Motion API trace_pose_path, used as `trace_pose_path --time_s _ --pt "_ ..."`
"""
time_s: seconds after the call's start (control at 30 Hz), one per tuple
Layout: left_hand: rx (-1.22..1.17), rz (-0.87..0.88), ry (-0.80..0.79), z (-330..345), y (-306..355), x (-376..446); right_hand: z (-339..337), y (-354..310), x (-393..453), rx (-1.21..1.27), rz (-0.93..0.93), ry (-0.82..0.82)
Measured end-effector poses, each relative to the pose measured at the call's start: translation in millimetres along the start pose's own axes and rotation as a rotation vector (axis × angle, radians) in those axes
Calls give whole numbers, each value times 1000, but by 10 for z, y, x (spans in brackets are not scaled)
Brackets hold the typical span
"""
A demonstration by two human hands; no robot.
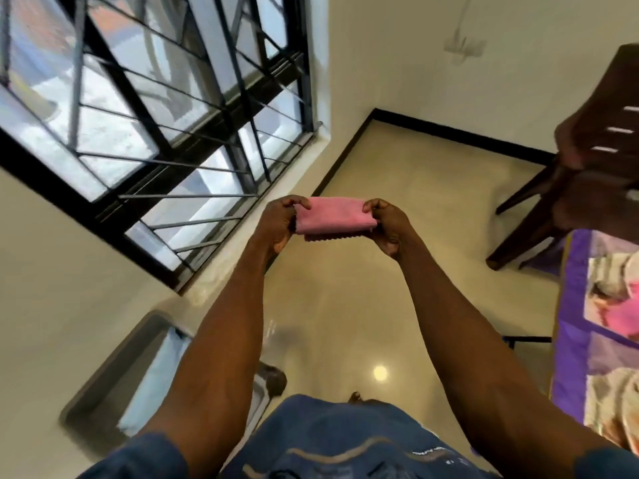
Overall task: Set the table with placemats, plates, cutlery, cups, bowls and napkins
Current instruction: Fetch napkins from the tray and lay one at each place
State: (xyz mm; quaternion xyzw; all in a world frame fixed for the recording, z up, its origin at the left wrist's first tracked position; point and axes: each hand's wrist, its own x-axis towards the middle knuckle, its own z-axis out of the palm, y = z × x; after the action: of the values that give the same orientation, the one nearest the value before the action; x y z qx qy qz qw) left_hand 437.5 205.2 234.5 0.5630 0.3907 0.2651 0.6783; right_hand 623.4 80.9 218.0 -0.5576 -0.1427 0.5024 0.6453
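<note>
Above floor point(345, 305): left hand point(276, 219), right hand point(387, 223) fingers curled, pinching folded pink napkin point(333, 217) ends.

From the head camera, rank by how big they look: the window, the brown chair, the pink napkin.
1. Window, largest by far.
2. Brown chair, partly cut off by the frame edge, so its full size is unsure.
3. Pink napkin, folded, pinched by the left hand and right hand.

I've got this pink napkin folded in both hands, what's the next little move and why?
Probably turn right and carry the pink napkin toward the purple-edged cloth. Both the left hand and right hand pinch its ends in mid-air over bare floor, so it appears folded but not yet placed.
</note>
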Motion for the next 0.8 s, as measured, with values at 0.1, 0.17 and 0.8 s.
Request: trace_pose_path --time_s 0.1,0.17,0.8 --pt "-32 -28 -100 414 83 374 -395 -290 179 109 18 85" --pt "-137 -79 -166 715 142 643 -679 -463 292 206 10 93" --pt "342 -348 -1050 3570 319 3726 -2917 -1745 1934 173 -110 603"
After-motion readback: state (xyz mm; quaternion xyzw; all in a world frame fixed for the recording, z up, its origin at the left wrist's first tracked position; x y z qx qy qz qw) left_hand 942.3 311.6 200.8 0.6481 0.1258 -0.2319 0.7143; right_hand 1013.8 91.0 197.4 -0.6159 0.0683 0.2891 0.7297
